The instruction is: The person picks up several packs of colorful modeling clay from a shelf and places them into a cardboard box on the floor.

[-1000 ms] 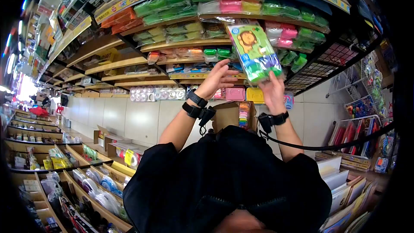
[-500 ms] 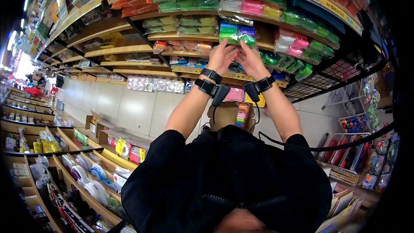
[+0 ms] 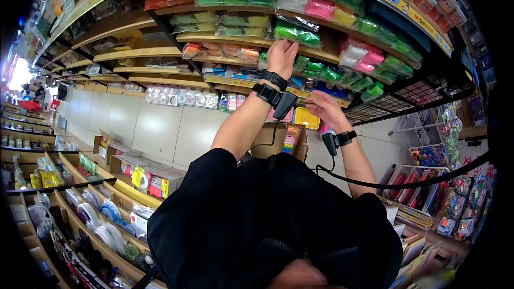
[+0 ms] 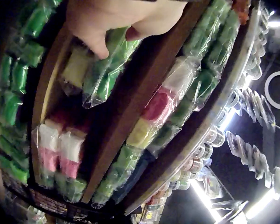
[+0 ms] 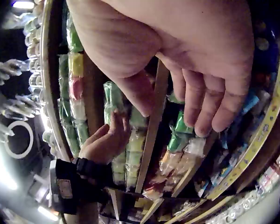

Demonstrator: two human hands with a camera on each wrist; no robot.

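In the head view, a clear-wrapped pack with bright green blocks lies on the second shelf, its front end facing me. My left hand reaches up to that end, fingertips against the wrapping. In the left wrist view the thumb lies along the green pack, and the other fingers are partly out of frame. Lower and to the right, my right hand is away from the shelf with nothing in it. Its fingers look relaxed and spread in the right wrist view.
White, pink and yellow packs fill the shelf above. Pink-and-white packs sit to the right, yellowish-green ones to the left. A black wire-mesh panel stands at the right end. An open cardboard box is on the floor.
The monkey-printed pack with green blocks went from my right hand onto the second shelf, both hands at it midway. My right hand has since dropped back and right; the left stays at the pack.
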